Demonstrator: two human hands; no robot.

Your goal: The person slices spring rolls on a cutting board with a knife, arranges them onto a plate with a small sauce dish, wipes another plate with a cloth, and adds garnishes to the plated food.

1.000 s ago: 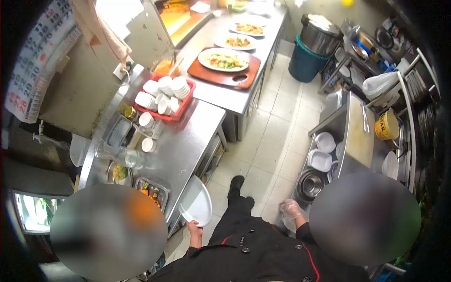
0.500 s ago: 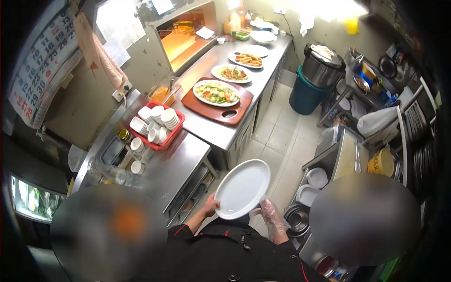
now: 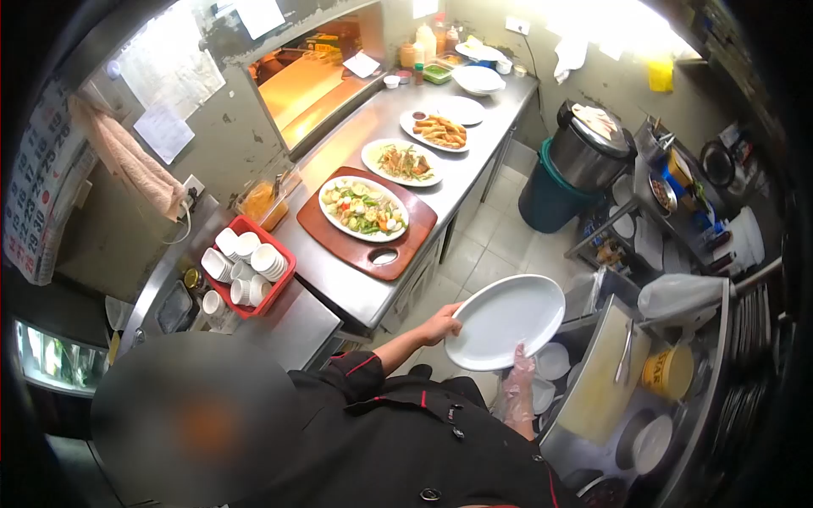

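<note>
A white oval plate is tilted in front of my body, above the floor. My left hand, bare, is closed on the plate's left edge. At the lower right rim is my right hand in a clear plastic glove, its fingertips gripping the edge; part of those fingers is hard to make out. On the counter to the left, a plate of mixed vegetables rests on a reddish wooden board. Beyond it are a plate of garnished food and a plate of fries with a small sauce cup.
A red basket of white cups stands on the left counter. To the right, a cutting board with tongs lies beside a yellow tub. A teal bin stands on the floor at the back, topped by a metal pot.
My body and view have turned to the right. The oval plate, held in both hands, has moved right, towards the side with the cutting board.
</note>
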